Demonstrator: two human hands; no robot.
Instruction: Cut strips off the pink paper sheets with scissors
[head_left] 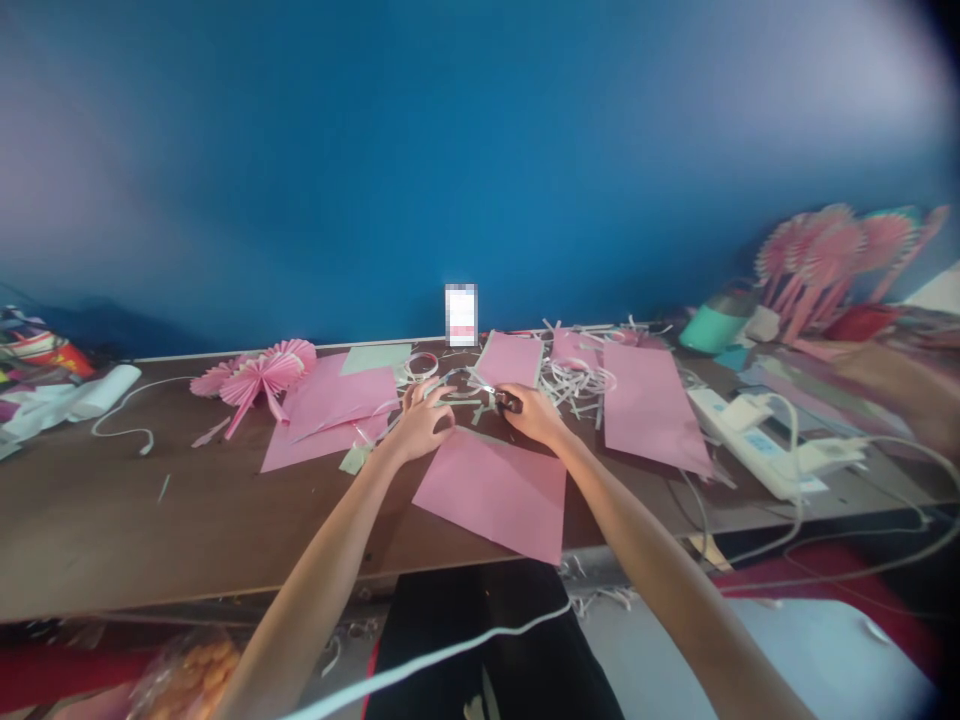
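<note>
My right hand [531, 412] is closed around the dark handle of what look like small scissors [511, 401], their shiny tip pointing left. Opposite, my left hand [421, 420] has its fingers apart and reaching forward, close to a tape roll [421, 367]. A thin pale strip shows by its fingertips; whether they touch it is unclear. Between my forearms a pink paper sheet [499, 495] lies flat near the table edge. Just beyond the scissors rests another pink sheet [511, 358] with a pale border.
Pink sheets [341, 405] and folded paper fans [270, 378] lie left. White paper strips [577, 382] are heaped right of centre, beside a large pink sheet [651, 405]. A power strip [757, 440] with cables sits right. A lit phone [461, 316] stands against the blue wall.
</note>
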